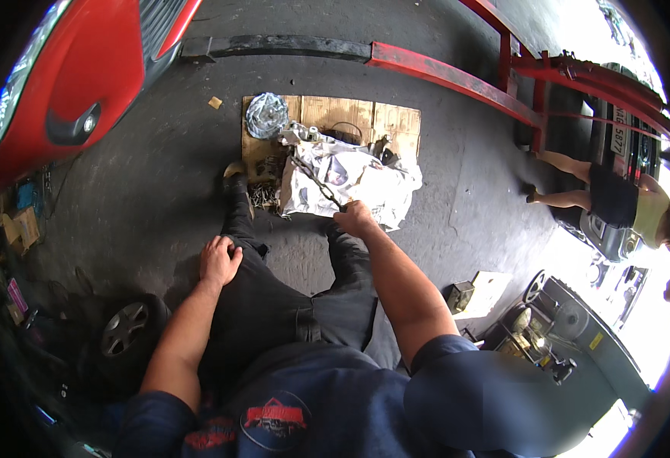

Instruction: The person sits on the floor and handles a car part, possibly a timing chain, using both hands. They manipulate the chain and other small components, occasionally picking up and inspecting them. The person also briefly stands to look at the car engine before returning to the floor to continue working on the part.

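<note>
My right hand is closed around the near end of a dark chain. The chain runs up and to the left over a crumpled white sheet, which covers a bulky object whose kind I cannot tell. Metal parts show along the far edge of the sheet. Underneath lies a flattened piece of brown cardboard. A clear plastic bag sits on its far left corner, with a dark clump of small metal pieces nearer to me. My left hand rests on my left thigh, fingers laid out and holding nothing.
A red car stands at far left. Beyond the cardboard stretches a low red and black steel frame. Behind my left arm lies a wheel. At right are a small metal box, a grey machine and another person.
</note>
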